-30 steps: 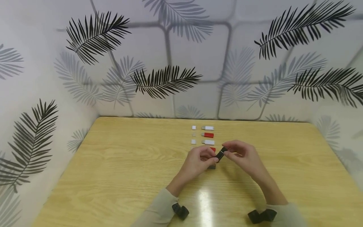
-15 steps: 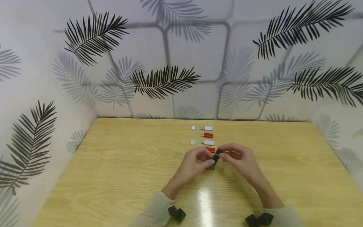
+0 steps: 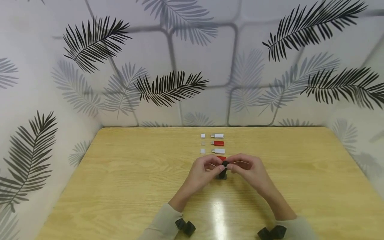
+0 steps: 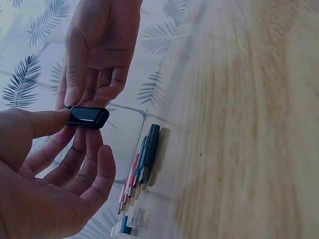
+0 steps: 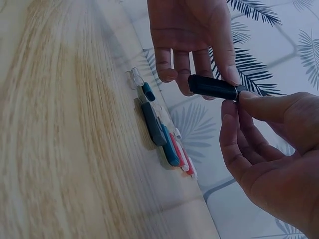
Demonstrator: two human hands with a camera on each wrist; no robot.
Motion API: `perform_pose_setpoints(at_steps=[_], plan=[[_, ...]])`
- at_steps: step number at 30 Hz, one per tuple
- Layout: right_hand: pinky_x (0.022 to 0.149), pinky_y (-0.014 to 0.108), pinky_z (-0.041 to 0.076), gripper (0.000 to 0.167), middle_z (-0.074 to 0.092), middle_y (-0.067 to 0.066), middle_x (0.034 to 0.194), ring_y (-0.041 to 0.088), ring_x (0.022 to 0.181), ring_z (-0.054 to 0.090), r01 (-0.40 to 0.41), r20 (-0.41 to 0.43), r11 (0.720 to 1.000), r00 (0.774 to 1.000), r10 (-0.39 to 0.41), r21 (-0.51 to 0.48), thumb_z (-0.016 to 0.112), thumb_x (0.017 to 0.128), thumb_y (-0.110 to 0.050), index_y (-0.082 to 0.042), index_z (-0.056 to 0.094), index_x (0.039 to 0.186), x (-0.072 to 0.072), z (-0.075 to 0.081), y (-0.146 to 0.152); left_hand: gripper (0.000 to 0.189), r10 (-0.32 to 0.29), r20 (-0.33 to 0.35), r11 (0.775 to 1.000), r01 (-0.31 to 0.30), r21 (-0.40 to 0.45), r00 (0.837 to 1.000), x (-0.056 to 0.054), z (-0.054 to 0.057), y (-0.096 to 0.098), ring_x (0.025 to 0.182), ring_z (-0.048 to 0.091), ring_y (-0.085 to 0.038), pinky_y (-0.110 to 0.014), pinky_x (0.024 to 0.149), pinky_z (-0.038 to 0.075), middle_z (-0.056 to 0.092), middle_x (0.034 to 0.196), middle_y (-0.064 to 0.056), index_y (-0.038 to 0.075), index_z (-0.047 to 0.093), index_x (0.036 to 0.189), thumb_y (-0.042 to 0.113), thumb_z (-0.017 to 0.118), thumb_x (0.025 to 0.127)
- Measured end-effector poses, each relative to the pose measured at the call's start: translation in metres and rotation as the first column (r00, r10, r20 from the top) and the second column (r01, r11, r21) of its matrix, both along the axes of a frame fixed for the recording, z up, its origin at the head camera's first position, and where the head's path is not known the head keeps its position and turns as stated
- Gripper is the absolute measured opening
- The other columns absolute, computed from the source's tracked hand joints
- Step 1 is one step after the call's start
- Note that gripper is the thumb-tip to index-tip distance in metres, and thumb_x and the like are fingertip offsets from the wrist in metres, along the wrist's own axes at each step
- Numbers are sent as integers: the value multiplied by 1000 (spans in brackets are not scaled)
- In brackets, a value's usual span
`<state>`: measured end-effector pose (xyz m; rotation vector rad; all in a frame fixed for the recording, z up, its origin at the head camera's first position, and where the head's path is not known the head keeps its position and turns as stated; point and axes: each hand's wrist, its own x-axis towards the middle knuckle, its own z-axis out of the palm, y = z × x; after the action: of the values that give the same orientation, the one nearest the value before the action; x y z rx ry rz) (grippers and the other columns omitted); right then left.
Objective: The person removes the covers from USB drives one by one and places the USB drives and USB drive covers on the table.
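In the head view a black capped USB stick (image 3: 223,171) is held between both hands over the table. My left hand (image 3: 204,170) pinches its longer body between thumb and fingers. The thumb and fingertips of my right hand (image 3: 249,168) pinch the end with the cap, where the right wrist view shows a thin light seam across the black stick (image 5: 214,88). Beyond the hands lie uncapped USB sticks in a column: a white stick (image 3: 219,136), a red stick (image 3: 218,143) and another white stick (image 3: 219,151). Another red stick (image 3: 221,157) is partly hidden by the fingers.
Left of the sticks are small loose caps, among them a white cap (image 3: 203,136) and a whitish cap (image 3: 202,151). The right wrist view shows a dark grey stick (image 5: 153,127) beside a teal stick (image 5: 170,147) on the wooden table (image 3: 135,173). A leaf-patterned wall (image 3: 204,100) stands behind.
Both hands have moved a little left with the black USB stick, which has turned from slanted to nearly in line with the view. Both hands keep their pinch. The camera has shifted slightly.
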<state>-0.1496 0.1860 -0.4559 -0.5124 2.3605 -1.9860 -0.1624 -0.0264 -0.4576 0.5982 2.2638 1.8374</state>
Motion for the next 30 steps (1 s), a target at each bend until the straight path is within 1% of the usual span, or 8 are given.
perform_pose_setpoints(at_steps=[6, 10, 12, 16, 19, 21, 27, 30], plan=[[78, 32, 61, 16, 73, 17, 108, 21, 90, 72, 11, 2, 1000, 1000, -11, 22, 74, 95, -4, 0, 73, 110, -1, -2, -4, 9, 34, 27, 999, -33, -21, 999, -2, 4, -3, 87, 70, -20, -23, 66, 54, 71, 102, -7, 4, 69, 102, 10, 72, 97], [78, 30, 60, 16, 73, 14, 107, 21, 90, 72, 13, 26, 998, 1000, -15, 65, 76, 94, -6, -1, 73, 109, 0, -3, -6, 9, 54, 49, 998, -55, 14, 997, -3, 6, -7, 87, 73, -27, -24, 66, 56, 69, 103, -10, 2, 67, 102, 7, 72, 96], [78, 30, 60, 15, 73, 13, 106, 22, 91, 71, 9, 37, 996, 999, -12, 93, 76, 93, -7, -2, 74, 107, 0, -4, -8, 10, 58, 42, 997, -60, 45, 997, -5, 7, -9, 87, 73, -32, -24, 66, 56, 69, 104, -12, 1, 67, 104, 5, 72, 96], [78, 30, 60, 14, 73, 12, 105, 23, 92, 71, 4, 54, 994, 998, -10, 110, 77, 93, -9, -3, 74, 105, 0, -4, -10, 12, 67, 38, 994, -70, 85, 997, -5, 8, -11, 88, 72, -40, -39, 69, 60, 69, 105, -15, 0, 67, 106, 4, 72, 96], [78, 30, 60, 15, 73, 13, 105, 23, 92, 71, 13, 55, 994, 998, -19, 109, 77, 93, -9, -2, 73, 105, 2, -4, -12, 13, 74, 42, 992, -78, 98, 996, -5, 8, -10, 88, 72, -43, -51, 71, 60, 69, 104, -16, 0, 66, 107, 3, 72, 96], [78, 29, 60, 15, 72, 14, 106, 23, 93, 71, 17, 48, 994, 999, -22, 109, 77, 93, -8, -2, 72, 106, 3, -5, -13, 13, 81, 37, 991, -84, 104, 996, -5, 7, -9, 89, 72, -41, -47, 71, 61, 69, 104, -15, 0, 66, 107, 3, 72, 96], [80, 29, 60, 14, 71, 14, 106, 24, 93, 72, -1, 41, 995, 999, -3, 100, 73, 96, -6, -1, 70, 108, 3, -5, -14, 15, 103, -3, 988, -102, 115, 995, -6, 5, -9, 93, 70, -29, -23, 73, 56, 70, 106, -15, 1, 68, 109, 3, 73, 95], [84, 31, 60, 13, 69, 16, 107, 25, 96, 71, -24, 52, 997, 998, 20, 75, 70, 97, -4, -1, 68, 109, 3, -4, -14, 18, 98, -17, 987, -95, 126, 995, -7, 5, -10, 95, 70, -29, -24, 76, 56, 70, 107, -16, 0, 69, 112, 1, 73, 94]])
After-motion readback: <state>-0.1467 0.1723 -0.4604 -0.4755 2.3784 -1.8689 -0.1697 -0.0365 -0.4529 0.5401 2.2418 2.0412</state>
